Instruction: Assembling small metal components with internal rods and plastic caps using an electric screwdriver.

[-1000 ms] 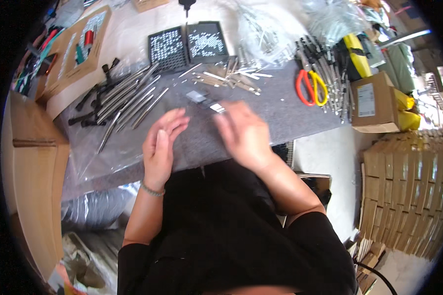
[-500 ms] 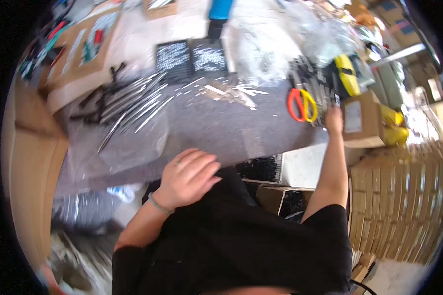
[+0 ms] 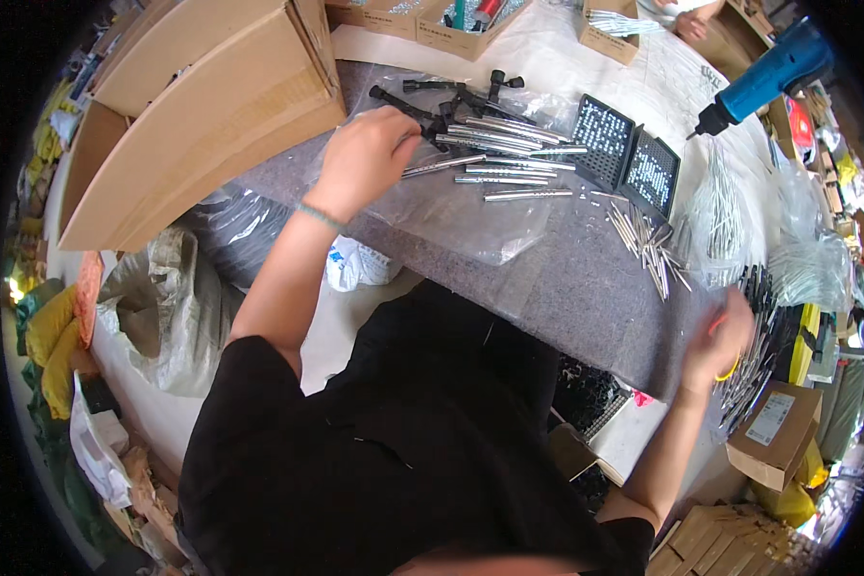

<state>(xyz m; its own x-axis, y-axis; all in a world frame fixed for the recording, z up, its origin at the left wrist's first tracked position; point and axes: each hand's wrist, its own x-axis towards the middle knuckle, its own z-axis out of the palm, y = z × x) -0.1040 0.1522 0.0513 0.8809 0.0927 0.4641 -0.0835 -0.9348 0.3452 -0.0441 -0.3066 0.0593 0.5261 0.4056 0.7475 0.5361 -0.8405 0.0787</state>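
Observation:
My left hand (image 3: 368, 158) is over the left end of a pile of shiny metal tubes (image 3: 509, 144), beside black T-shaped parts (image 3: 430, 108). Its fingers are curled and closed; what they hold, if anything, is hidden. My right hand (image 3: 723, 338) is smeared by motion at the table's right edge, next to a bundle of dark thin rods (image 3: 754, 360). A bit of a yellow scissor handle (image 3: 728, 370) shows behind it. Between the hands lie a black two-part tray of small metal pieces (image 3: 605, 139) and a scatter of thin metal pins (image 3: 643, 240).
A blue power screwdriver (image 3: 768, 77) hangs over the far right. A large cardboard box (image 3: 211, 125) borders the left side. Small cartons (image 3: 466, 38) line the back, and another person's hand (image 3: 691, 24) shows there. A cardboard box (image 3: 776, 432) stands at the right.
My view has swung left. My left hand has gone from the table's front edge to the tubes and black parts. My right hand is blurred, still near the scissors and rods.

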